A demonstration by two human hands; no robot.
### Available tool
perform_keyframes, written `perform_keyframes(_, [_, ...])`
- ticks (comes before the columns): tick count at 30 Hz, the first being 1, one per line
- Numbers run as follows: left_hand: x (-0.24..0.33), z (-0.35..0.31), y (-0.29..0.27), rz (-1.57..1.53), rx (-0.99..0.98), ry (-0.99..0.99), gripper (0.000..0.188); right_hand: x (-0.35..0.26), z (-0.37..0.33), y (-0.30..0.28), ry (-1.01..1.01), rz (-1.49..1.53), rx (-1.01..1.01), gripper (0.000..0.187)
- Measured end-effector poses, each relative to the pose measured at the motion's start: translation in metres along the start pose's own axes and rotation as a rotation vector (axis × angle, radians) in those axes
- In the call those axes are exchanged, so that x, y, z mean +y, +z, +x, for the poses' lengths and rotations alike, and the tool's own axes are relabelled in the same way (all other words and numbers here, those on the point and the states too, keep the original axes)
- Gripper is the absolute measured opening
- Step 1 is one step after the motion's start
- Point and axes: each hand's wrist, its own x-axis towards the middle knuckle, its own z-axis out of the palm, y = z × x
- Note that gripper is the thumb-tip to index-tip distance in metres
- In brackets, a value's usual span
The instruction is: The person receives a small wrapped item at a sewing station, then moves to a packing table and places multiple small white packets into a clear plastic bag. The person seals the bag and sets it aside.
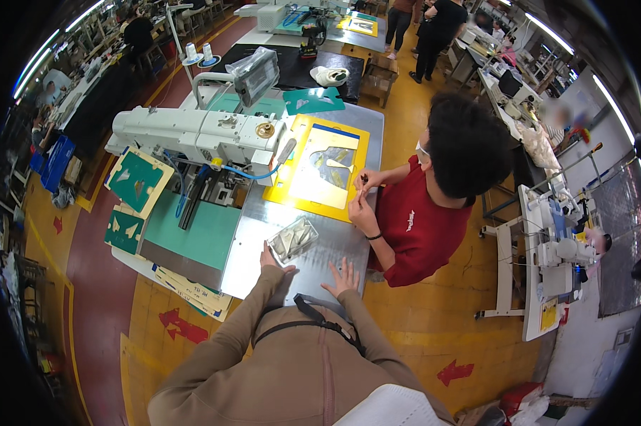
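Head view: left hand (274, 261) low on the bare metal tabletop (335, 245), thumb and fingers wide apart at the near-left corner of a clear, open-topped box (293, 239) of pale flat pieces, contact with its wall hard to tell; right hand (343, 278) palm-down near the table's edge, fingers fanned wide, nothing held. Box sits just beyond the left hand, between it and a yellow template frame (293, 179), with a white industrial sewing machine (193, 135) to the left; co-worker in red shirt (423, 234) at right, both hands pinching a small dark item (364, 179).
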Motion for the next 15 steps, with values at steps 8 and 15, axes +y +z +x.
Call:
perform_keyframes(8, [-0.013, 0.042, 0.0, -0.031, 0.037, 0.033, 0.128, -0.003, 0.0, -0.006, 0.001, 0.026, -0.031, 0.083])
perform_keyframes(15, [-0.009, 0.035, -0.005, -0.197, 0.03, 0.203, 0.105, 0.004, 0.003, 0.006, 0.001, -0.022, 0.039, 0.087])
